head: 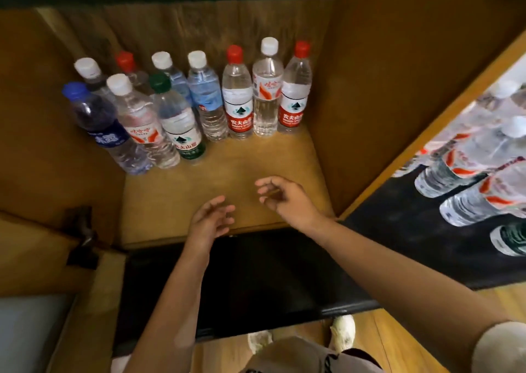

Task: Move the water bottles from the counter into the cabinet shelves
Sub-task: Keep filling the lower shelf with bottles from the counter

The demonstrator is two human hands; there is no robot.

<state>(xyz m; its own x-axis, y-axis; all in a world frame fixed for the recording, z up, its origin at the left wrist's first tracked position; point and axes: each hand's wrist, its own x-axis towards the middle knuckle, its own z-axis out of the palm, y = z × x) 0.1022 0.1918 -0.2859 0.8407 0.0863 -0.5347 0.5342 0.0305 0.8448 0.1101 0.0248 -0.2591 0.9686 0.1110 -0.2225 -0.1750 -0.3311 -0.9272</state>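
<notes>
Both the left hand (pixel 210 219) and right hand (pixel 281 197) hover empty, fingers loosely spread, in front of the water bottles (pixel 237 99) standing on the cabinet shelf (pixel 227 173).

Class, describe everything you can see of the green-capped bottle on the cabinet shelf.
The green-capped bottle is clear plastic, ribbed, with a dark green screw cap and a white-and-green label printed with a mountain logo and Chinese characters. It stands upright, cap on, in the front row on the wooden shelf, packed beside a white-capped, red-labelled bottle. No hand touches it.
</notes>
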